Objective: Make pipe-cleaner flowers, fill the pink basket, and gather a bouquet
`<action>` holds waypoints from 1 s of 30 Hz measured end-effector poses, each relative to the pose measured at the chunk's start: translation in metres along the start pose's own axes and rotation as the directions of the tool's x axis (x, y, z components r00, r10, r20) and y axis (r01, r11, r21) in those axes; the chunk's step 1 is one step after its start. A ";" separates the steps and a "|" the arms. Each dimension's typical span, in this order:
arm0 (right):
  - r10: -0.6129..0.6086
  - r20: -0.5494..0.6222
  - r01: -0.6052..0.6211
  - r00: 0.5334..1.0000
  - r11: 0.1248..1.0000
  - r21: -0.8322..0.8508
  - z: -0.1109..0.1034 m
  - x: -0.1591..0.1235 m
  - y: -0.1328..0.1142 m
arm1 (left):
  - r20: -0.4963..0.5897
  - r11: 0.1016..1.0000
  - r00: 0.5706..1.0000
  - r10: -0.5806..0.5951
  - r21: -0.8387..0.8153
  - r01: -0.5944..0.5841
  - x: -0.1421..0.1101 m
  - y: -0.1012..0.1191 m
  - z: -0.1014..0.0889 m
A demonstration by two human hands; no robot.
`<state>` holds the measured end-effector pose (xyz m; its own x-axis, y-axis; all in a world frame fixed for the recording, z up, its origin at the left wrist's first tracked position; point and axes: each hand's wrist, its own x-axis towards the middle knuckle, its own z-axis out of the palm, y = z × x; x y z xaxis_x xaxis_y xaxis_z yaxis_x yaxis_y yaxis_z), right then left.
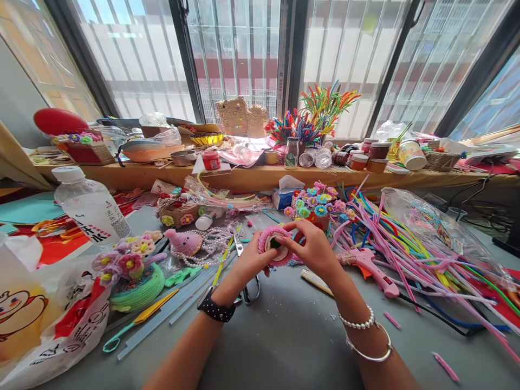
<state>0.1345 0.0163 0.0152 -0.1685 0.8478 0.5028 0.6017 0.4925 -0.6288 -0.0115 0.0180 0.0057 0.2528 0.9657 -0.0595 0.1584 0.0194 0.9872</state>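
Both hands meet over the middle of the table around a pink round fuzzy craft piece (266,236) with a cream inner ring and a dark green centre. My left hand (248,264) grips its left side, with the fingers wrapped behind it. From the right, my right hand (316,246) pinches the piece, thumb near the green centre and index finger on the upper edge. Below my left hand lie silver scissors (252,291), partly covered by it. A pink glue gun (371,266) rests to the right of my right hand.
Pipe cleaners (400,238) are heaped at right. A flower basket (319,208) stands behind my hands. At left are a water bottle (91,208), a green pot of fuzzy flowers (140,292), a pink crocheted figure (184,244), bead strings and clear glue sticks (158,320).
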 end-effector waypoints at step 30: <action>0.113 -0.060 -0.115 0.992 0.993 -0.019 -0.005 -0.001 -0.001 | -0.043 0.956 0.999 0.016 -0.292 -0.028 0.001 0.004 -0.002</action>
<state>0.1379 0.0136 0.0181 -0.0518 0.8847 0.4632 0.6320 0.3882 -0.6708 -0.0129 0.0194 0.0099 0.2138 0.9762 -0.0372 -0.1339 0.0670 0.9887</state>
